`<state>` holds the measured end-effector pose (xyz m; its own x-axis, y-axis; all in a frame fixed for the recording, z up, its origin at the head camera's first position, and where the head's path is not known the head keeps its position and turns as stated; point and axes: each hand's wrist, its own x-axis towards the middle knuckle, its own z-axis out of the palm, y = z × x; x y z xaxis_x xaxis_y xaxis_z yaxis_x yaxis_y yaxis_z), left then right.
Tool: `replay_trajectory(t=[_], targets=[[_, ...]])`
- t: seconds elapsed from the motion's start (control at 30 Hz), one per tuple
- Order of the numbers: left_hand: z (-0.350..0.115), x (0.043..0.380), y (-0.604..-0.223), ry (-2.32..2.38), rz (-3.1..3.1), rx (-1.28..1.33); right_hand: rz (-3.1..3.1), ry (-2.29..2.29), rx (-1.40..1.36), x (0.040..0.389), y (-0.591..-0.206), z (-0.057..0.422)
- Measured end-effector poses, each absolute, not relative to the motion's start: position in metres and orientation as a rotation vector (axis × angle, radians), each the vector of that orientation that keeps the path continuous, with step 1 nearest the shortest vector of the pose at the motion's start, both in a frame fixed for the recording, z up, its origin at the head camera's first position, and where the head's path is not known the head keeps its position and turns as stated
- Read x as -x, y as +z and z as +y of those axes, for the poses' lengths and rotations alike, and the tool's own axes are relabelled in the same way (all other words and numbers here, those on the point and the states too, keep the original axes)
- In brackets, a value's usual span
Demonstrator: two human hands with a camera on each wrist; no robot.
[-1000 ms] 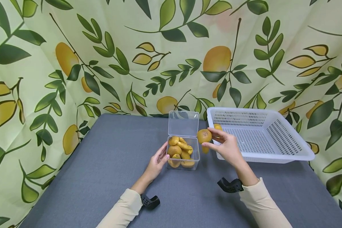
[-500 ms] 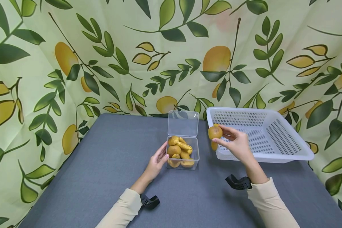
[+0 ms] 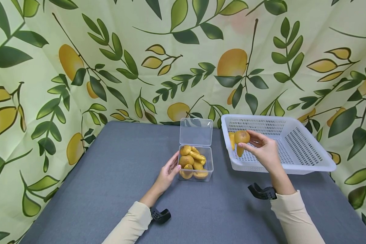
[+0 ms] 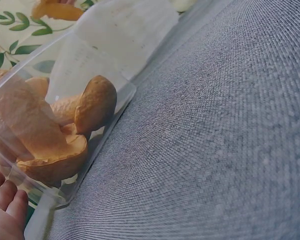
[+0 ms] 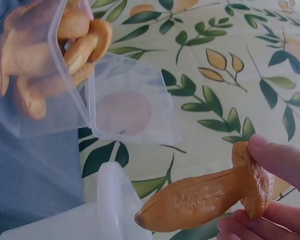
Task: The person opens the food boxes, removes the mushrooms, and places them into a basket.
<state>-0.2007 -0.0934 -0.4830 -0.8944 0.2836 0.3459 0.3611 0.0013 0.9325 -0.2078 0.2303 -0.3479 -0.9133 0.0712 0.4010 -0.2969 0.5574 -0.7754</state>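
My right hand (image 3: 263,149) pinches a brown mushroom (image 3: 241,138) by its cap, thumb on one side and fingers on the other. Its stem hangs down over the left part of a white slotted basket (image 3: 308,168); the right wrist view shows the wrinkled stem (image 5: 195,200) lengthwise. My left hand (image 3: 167,173) rests against the left side of a clear plastic box (image 3: 211,169), whose lid (image 3: 196,132) stands up at the back. Several brown mushrooms (image 3: 187,161) lie piled in the box, and in the left wrist view my fingertips (image 4: 5,192) are right at its wall.
Another yellow-brown piece (image 3: 232,139) shows inside the basket at its left wall. A grey cloth (image 3: 140,149) covers the table. Behind it hangs a leaf-and-fruit patterned curtain (image 3: 198,88). Black wrist mounts (image 3: 161,216) sit on both arms.
My right hand has carried the mushroom rightwards, from beside the clear box to over the left part of the basket. The left hand and the box have stayed in place.
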Motion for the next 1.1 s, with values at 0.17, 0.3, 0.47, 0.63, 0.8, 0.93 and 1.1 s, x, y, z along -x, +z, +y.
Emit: replay_trajectory(t=[0.17, 0.3, 0.47, 0.63, 0.8, 0.93, 1.1], targets=[[-0.093, 0.200, -0.482, -2.057, -2.187, 0.706, -2.425, 1.314, -0.153, 0.210, -0.350, 0.235], [-0.093, 0.201, -0.483, -2.070, -2.177, 0.707, -2.444, 1.341, -0.135, 0.212, -0.355, 0.238], [-0.094, 0.201, -0.483, -2.078, -2.172, 0.703, -2.523, 1.291, -0.089, 0.215, -0.365, 0.242], [-0.094, 0.202, -0.484, -2.079, -2.183, 0.697, -2.614, 1.205, -0.051, 0.218, -0.372, 0.245], [-0.094, 0.200, -0.481, -2.076, -2.197, 0.690, -2.640, 1.184, -0.052, 0.219, -0.376, 0.249], [-0.094, 0.199, -0.481, -2.053, -2.189, 0.711, -2.623, 1.187, -0.050, 0.218, -0.376, 0.247], [-0.094, 0.202, -0.488, -1.980, -2.143, 0.778, -2.585, 1.227, -0.070, 0.211, -0.373, 0.241]])
